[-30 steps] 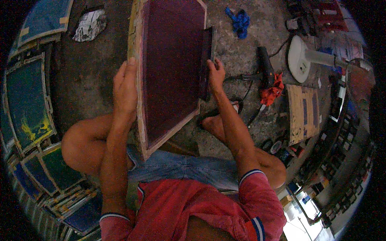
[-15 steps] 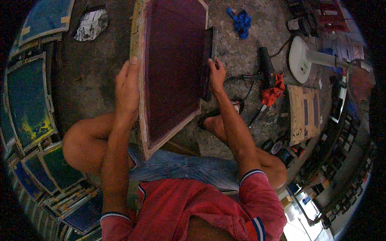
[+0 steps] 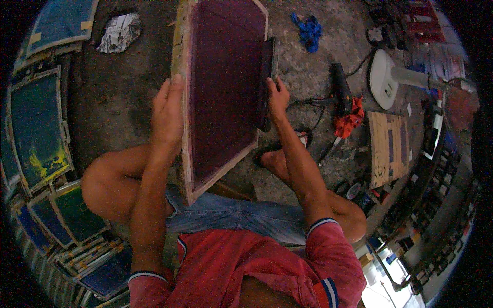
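Observation:
A screen-printing frame (image 3: 226, 87) with dark purple mesh and a pale wooden border stands tilted in front of me, its lower corner by my lap. My left hand (image 3: 168, 113) is closed round its left wooden side. On the other side, my right hand (image 3: 278, 98) grips a long, dark, narrow bar (image 3: 268, 82), which lies against the right side of the frame. The bar's far face and most of my right fingers are hidden, so I cannot tell its exact kind.
More mesh frames (image 3: 38, 128) lean at the left. Crumpled paper (image 3: 119, 33) and a blue cloth (image 3: 308, 32) lie on the floor. To the right are a black hair dryer-like tool (image 3: 340, 84), a red cloth (image 3: 350, 119), a white round-based stand (image 3: 382, 79) and a striped cardboard sheet (image 3: 389, 149).
The view has shifted slightly, so everything sits a little lower and to the right. Both hands keep the same hold on the frame and the bar.

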`<state>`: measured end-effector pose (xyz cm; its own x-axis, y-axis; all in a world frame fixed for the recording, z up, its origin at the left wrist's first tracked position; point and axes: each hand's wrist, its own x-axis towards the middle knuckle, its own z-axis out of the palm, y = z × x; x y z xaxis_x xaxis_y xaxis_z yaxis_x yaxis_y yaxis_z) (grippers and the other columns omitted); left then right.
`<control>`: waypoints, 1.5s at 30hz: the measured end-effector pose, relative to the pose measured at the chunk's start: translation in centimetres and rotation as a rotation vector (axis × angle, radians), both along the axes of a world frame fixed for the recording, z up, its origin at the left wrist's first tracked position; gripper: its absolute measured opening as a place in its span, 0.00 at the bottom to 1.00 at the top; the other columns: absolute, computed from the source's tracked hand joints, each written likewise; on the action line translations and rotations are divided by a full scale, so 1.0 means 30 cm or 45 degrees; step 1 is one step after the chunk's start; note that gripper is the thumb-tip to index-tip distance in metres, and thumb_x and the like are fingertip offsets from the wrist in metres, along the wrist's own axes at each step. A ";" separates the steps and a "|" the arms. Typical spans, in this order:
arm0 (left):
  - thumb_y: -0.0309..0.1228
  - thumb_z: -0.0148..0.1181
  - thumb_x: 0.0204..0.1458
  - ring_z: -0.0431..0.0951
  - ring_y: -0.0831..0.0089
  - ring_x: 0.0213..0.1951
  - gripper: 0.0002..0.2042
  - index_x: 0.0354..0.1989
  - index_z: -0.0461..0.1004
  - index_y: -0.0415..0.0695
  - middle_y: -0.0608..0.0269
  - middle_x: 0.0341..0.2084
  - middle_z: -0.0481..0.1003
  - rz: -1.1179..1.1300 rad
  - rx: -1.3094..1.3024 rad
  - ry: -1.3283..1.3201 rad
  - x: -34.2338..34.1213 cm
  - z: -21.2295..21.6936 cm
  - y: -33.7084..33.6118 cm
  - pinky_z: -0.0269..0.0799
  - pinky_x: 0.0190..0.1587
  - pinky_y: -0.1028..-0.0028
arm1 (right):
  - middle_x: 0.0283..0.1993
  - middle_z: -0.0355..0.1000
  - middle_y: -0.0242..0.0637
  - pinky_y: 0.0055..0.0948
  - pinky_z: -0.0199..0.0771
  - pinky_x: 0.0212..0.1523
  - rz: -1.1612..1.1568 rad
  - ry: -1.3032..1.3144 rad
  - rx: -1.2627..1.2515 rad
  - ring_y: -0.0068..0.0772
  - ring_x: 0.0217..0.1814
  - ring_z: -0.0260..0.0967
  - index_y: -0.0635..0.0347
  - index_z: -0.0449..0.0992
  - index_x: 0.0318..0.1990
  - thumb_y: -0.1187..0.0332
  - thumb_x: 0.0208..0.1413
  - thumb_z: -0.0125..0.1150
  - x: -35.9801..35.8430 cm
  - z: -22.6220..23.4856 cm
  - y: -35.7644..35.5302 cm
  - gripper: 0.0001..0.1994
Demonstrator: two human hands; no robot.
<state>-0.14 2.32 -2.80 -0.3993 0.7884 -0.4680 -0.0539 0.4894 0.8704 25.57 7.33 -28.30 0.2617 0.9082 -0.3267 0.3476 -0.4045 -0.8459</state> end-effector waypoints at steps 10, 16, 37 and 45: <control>0.46 0.43 0.61 0.69 0.73 0.40 0.23 0.48 0.69 0.34 0.58 0.38 0.72 -0.043 -0.007 -0.005 -0.013 -0.033 -0.010 0.64 0.47 0.74 | 0.55 0.68 0.48 0.27 0.64 0.54 -0.033 0.232 -0.027 0.34 0.53 0.67 0.74 0.61 0.59 0.60 0.54 0.60 -0.024 0.071 -0.007 0.30; 0.48 0.42 0.60 0.69 0.69 0.46 0.27 0.53 0.66 0.33 0.52 0.44 0.72 -0.042 -0.074 0.049 -0.019 -0.082 -0.016 0.62 0.52 0.72 | 0.55 0.67 0.49 0.28 0.64 0.54 -0.083 0.375 -0.033 0.35 0.53 0.67 0.74 0.61 0.59 0.61 0.54 0.60 -0.037 0.073 -0.001 0.30; 0.38 0.38 0.60 0.67 0.42 0.43 0.19 0.41 0.70 0.34 0.38 0.37 0.70 -0.083 0.227 0.280 0.068 -0.092 0.001 0.59 0.48 0.54 | 0.50 0.69 0.44 0.30 0.65 0.50 -0.128 0.573 -0.161 0.32 0.48 0.65 0.70 0.64 0.58 0.59 0.54 0.60 -0.234 0.542 -0.040 0.28; 0.37 0.38 0.59 0.64 0.44 0.50 0.19 0.48 0.68 0.34 0.39 0.44 0.69 -0.143 0.260 0.438 0.080 -0.079 -0.001 0.56 0.54 0.55 | 0.47 0.72 0.42 0.25 0.64 0.49 -0.115 0.614 -0.107 0.28 0.45 0.67 0.69 0.68 0.56 0.58 0.54 0.61 -0.302 0.701 -0.070 0.27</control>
<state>2.25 2.30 -5.17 -0.4115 0.8987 -0.1517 0.3012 0.2912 0.9080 16.52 5.22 -7.26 0.1389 0.8542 -0.5010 -0.1149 -0.4886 -0.8649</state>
